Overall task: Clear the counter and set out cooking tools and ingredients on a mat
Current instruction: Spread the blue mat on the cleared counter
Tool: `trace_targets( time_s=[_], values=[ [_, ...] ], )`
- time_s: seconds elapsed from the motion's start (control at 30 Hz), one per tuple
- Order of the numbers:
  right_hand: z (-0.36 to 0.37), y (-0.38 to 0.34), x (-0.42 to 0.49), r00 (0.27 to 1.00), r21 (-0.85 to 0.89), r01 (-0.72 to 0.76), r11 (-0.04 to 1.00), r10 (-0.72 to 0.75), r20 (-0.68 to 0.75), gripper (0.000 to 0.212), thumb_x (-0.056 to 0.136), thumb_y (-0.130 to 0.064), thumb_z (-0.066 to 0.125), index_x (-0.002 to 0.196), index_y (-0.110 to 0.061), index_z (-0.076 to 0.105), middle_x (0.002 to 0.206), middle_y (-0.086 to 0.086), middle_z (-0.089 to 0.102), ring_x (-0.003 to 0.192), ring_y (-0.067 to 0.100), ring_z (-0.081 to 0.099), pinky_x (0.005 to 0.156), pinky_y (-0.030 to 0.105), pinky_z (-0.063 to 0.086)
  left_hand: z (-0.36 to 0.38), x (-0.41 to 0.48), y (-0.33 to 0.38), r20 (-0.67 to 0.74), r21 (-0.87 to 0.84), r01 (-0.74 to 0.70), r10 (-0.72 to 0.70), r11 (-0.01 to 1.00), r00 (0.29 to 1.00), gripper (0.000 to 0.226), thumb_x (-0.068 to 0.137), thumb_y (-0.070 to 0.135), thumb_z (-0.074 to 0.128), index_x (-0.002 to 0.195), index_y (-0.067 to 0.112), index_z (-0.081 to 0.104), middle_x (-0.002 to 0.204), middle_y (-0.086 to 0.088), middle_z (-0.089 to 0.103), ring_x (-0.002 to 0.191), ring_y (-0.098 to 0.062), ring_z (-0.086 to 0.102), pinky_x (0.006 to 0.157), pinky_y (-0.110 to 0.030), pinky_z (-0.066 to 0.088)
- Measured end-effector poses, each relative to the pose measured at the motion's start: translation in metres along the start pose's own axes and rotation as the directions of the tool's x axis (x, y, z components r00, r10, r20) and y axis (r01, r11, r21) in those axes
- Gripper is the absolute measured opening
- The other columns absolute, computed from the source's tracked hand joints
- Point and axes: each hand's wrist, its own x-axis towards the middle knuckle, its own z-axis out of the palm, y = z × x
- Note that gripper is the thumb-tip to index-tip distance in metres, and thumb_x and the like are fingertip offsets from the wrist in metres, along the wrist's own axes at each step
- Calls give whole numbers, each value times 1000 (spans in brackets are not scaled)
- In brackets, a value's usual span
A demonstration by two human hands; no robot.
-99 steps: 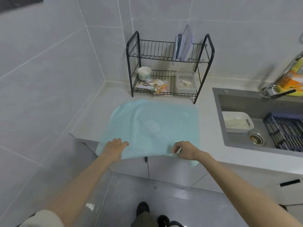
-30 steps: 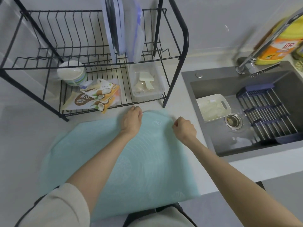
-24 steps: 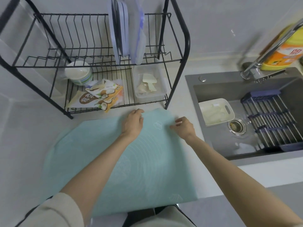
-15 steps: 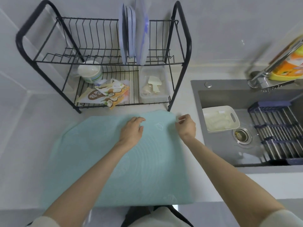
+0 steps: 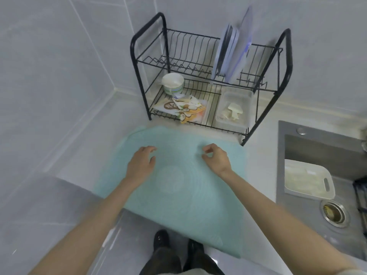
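A thin, soft-looking pale teal mat (image 5: pixel 178 195) with rounded corners and faint printed circles lies flat on the light table (image 5: pixel 79 155). Its far edge points at the rack, and its near edge reaches the table's front edge. The wide-angle view leaves its long axis hard to judge. The left hand (image 5: pixel 142 163) hovers palm down over the mat's left part, fingers loosely bent and holding nothing. The right hand (image 5: pixel 215 158) is over the mat's right part, fingers curled loosely with thumb and forefinger slightly apart, also holding nothing. Whether either hand touches the mat cannot be told. Just beyond the mat stands a black two-tier wire rack (image 5: pixel 151 76). Its lower shelf holds a round white bowl (image 5: pixel 172 83), glossy printed packets (image 5: pixel 184 108) and a clear rectangular plastic box (image 5: pixel 233 108). Flat pale boards (image 5: pixel 234 54) stand upright on top. At the right is a grey metal sink (image 5: pixel 317 151) with a white handled tray (image 5: pixel 305 181) and a round drain (image 5: pixel 334 213).
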Motion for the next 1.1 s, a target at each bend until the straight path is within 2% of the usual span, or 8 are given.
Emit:
trace_targets(
  time_s=[0.2, 0.33, 0.57, 0.67, 0.77, 0.9, 1.0, 1.1],
  values=[
    [49, -65, 20, 979, -80, 161, 984, -149, 136, 28, 89, -15, 59, 117, -14, 61, 121, 2, 60, 112, 20, 56, 91, 26, 42, -44, -9, -66, -83, -44, 166, -169, 985, 982, 37, 94, 18, 51, 131, 18, 51, 126, -8, 54, 112, -29, 54, 95, -41, 45],
    [83, -107, 42, 959, -128, 244, 961, -220, 176, 26, 90, -17, 56, 116, -18, 61, 115, 0, 63, 103, 19, 57, 80, 24, 42, -59, 3, -99, -84, -75, 213, -219, 974, 972, 37, 95, 23, 50, 132, 20, 49, 124, -4, 55, 110, -24, 55, 93, -37, 45],
    [141, -161, 88, 958, -291, 264, 920, -213, 194, 35, 90, -19, 51, 124, -28, 55, 102, 4, 66, 101, 27, 59, 80, 31, 45, -65, 35, -146, 59, -97, 277, -273, 956, 960, 41, 94, 28, 54, 133, 16, 49, 121, -6, 58, 111, -23, 55, 95, -34, 43],
    [170, -174, 105, 964, -363, 229, 903, -160, 210, 39, 90, -20, 48, 127, -33, 51, 107, 9, 65, 102, 31, 59, 81, 35, 48, -61, 41, -166, 117, -84, 290, -280, 953, 953, 40, 92, 28, 56, 130, 15, 52, 120, -9, 58, 111, -25, 54, 95, -35, 44],
    [190, -182, 115, 970, -446, 212, 869, -132, 203, 38, 92, -18, 45, 127, -32, 51, 114, 11, 62, 105, 33, 58, 84, 37, 49, -54, 44, -179, 141, -76, 273, -260, 959, 955, 30, 89, 28, 58, 116, 14, 61, 113, -9, 59, 109, -26, 53, 91, -37, 45],
    [200, -189, 125, 975, -519, 219, 827, -164, 150, 29, 91, -12, 42, 107, -23, 64, 111, 8, 66, 100, 32, 59, 79, 35, 47, -52, 49, -183, 152, -50, 270, -260, 962, 954, 14, 85, 30, 60, 85, 17, 66, 97, -8, 62, 100, -25, 54, 81, -37, 48],
    [201, -193, 127, 960, -555, 281, 783, -229, 162, 26, 95, -14, 40, 108, -18, 62, 108, 9, 66, 95, 34, 59, 74, 35, 45, -51, 46, -183, 186, 22, 258, -257, 966, 948, 35, 85, 30, 58, 53, 21, 45, 80, -8, 59, 90, -25, 55, 65, -33, 45],
    [202, -201, 130, 934, -564, 352, 747, -319, 161, 24, 98, -16, 38, 110, -15, 59, 104, 9, 65, 91, 34, 58, 72, 36, 45, -53, 46, -184, 200, 6, 231, -228, 973, 953, 45, 85, 27, 58, 49, 19, 33, 63, 0, 41, 77, -24, 54, 57, -31, 37]
  ],
)
